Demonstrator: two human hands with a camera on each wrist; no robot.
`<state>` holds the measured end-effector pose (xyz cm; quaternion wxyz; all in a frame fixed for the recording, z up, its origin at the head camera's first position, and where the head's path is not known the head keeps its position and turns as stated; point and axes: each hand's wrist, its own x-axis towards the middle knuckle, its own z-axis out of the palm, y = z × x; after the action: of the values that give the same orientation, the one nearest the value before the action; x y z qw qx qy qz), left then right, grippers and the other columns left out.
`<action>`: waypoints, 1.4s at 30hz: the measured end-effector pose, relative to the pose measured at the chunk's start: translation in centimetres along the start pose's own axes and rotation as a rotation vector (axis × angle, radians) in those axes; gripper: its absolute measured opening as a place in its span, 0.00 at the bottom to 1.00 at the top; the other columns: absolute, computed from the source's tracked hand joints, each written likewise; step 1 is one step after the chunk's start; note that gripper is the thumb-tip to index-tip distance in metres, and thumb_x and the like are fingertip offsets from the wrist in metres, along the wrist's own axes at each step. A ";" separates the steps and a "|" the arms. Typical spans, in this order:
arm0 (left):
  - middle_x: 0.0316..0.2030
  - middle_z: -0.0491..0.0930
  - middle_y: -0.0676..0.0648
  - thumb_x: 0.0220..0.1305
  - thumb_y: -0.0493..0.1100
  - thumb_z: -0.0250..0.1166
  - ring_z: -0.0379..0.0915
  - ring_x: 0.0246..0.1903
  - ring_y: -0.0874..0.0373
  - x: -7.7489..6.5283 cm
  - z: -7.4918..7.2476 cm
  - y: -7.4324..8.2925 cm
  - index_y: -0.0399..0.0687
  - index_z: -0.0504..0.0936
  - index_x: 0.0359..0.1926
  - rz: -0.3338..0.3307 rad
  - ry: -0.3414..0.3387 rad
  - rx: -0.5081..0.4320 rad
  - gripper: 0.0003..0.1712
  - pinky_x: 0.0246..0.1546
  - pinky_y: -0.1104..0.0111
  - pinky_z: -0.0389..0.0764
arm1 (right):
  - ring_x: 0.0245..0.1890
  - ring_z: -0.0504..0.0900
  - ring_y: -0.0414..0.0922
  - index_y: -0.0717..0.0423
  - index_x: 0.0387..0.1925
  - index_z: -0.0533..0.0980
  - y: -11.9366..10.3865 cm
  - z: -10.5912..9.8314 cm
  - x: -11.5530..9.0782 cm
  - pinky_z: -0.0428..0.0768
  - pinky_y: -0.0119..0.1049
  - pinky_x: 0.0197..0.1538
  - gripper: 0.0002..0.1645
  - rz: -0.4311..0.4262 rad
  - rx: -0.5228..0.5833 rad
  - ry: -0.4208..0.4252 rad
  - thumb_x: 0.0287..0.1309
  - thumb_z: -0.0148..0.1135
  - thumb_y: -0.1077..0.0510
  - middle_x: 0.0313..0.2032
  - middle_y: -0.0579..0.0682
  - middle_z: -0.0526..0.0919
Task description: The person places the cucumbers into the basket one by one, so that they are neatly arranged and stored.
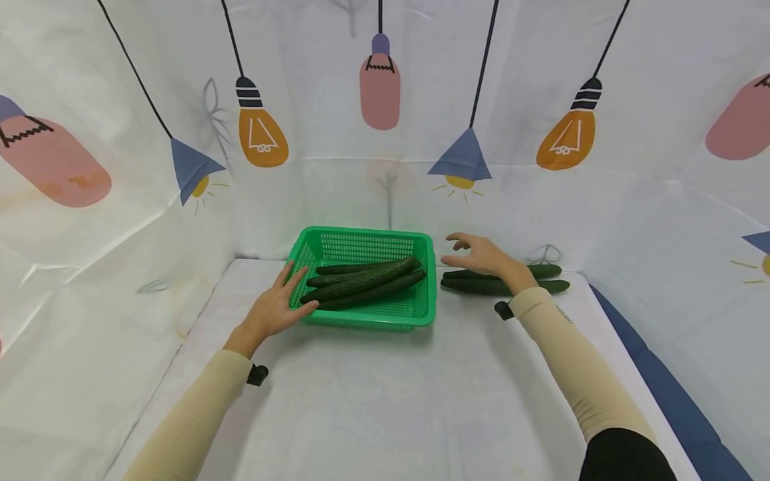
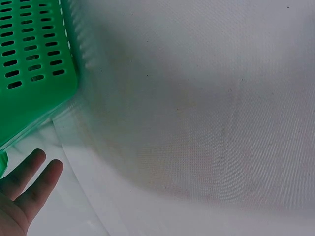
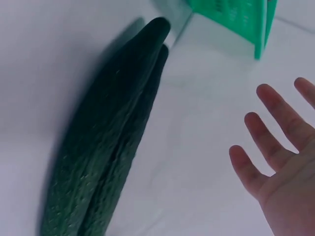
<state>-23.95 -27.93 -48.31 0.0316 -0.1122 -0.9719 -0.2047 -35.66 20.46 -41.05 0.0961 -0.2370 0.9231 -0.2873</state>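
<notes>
Cucumbers [image 1: 362, 280] lie in a slotted plastic basket [image 1: 368, 322], splayed left hand [image 1: 273, 312] at eight o'clock, relaxed right hand [image 1: 483, 255] at three.

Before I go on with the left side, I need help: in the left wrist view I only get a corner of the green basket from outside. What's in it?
Observer: The head view shows several cucumbers lying inside the basket.
Operator: Good. Any left outside it?
Observer: Yes, two more cucumbers lie side by side on the table, to the right of the basket.
Operator: Is anything being held over there?
Observer: No, the right hand is empty.
</notes>
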 end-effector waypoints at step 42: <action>0.83 0.42 0.40 0.66 0.73 0.59 0.85 0.38 0.40 -0.1 0.2 -0.2 0.57 0.52 0.83 0.007 0.023 -0.011 0.53 0.37 0.47 0.82 | 0.70 0.61 0.74 0.65 0.75 0.63 12.9 0.5 -10.5 0.65 0.72 0.65 0.50 0.318 -0.013 0.137 0.70 0.55 0.30 0.72 0.74 0.63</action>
<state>-23.92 -28.08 -48.55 0.0428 -0.1133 -0.9699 -0.2114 -31.31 34.67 -48.44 0.0756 -0.0681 0.9552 -0.2780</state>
